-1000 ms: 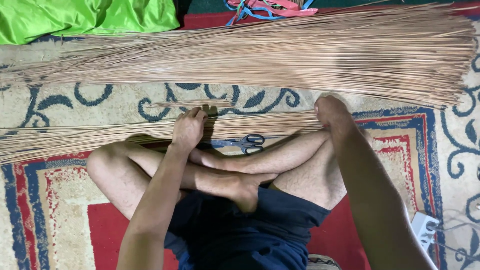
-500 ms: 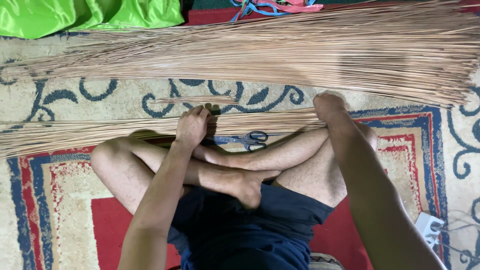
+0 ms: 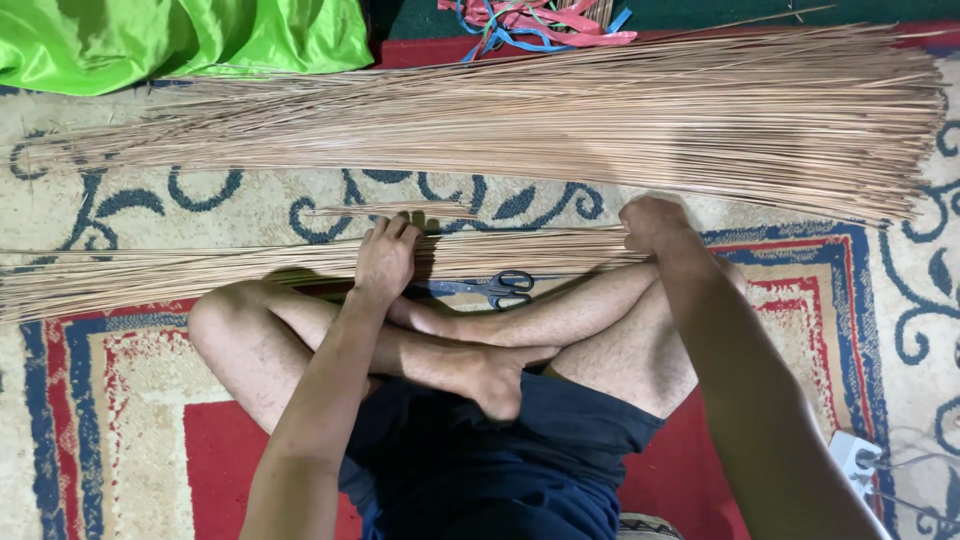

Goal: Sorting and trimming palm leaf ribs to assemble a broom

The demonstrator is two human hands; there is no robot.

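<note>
A patterned carpet in cream, blue and red covers the floor. Across its far part lies a big fan-shaped heap of thin brown sticks, with a green cloth and a tangle of coloured ribbons beyond it. Nearer, a smaller bundle of sticks stretches along the carpet just past the person's crossed legs. The left hand lies flat on this bundle, fingers released and spread. The right hand is clenched around the bundle's end. A pair of scissors rests beside the shin, between the hands.
</note>
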